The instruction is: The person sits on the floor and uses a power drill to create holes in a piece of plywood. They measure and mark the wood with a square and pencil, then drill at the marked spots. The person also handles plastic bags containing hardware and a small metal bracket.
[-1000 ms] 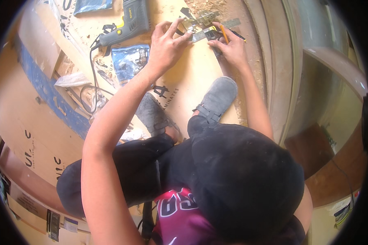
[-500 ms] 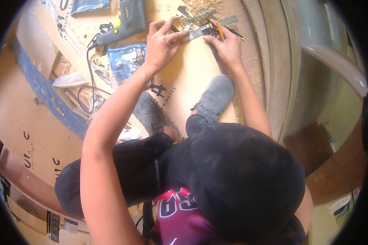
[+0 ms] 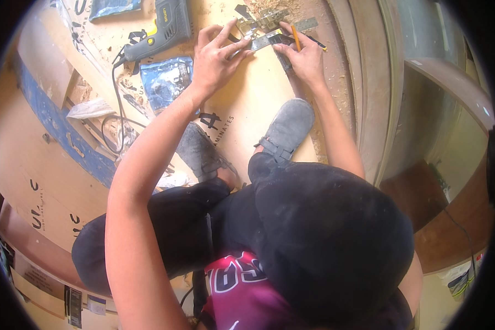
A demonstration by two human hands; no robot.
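Note:
A metal square (image 3: pixel 265 41) with a steel blade and a dark stock lies across the far end of a pale board (image 3: pixel 247 91). The fingertips of my left hand (image 3: pixel 217 59) press on the blade's left part, the fingers bent and somewhat spread. My right hand (image 3: pixel 305 61) is closed around an orange pencil (image 3: pixel 296 38), its thumb at the square's stock. Just beyond the blade sit brassy metal hinge-like pieces (image 3: pixel 269 21), partly behind my left fingers. A thin black piece with a yellow end (image 3: pixel 317 44) sticks out beside my right fingers.
A grey and black power drill (image 3: pixel 168 30) lies left of my left hand, its cord trailing nearer. Blue plastic packets (image 3: pixel 168 82) lie beside it. Sawdust (image 3: pixel 300 8) covers the far floor. My grey clogs (image 3: pixel 289 126) rest on the board. Curved panels (image 3: pixel 368 82) stand at right.

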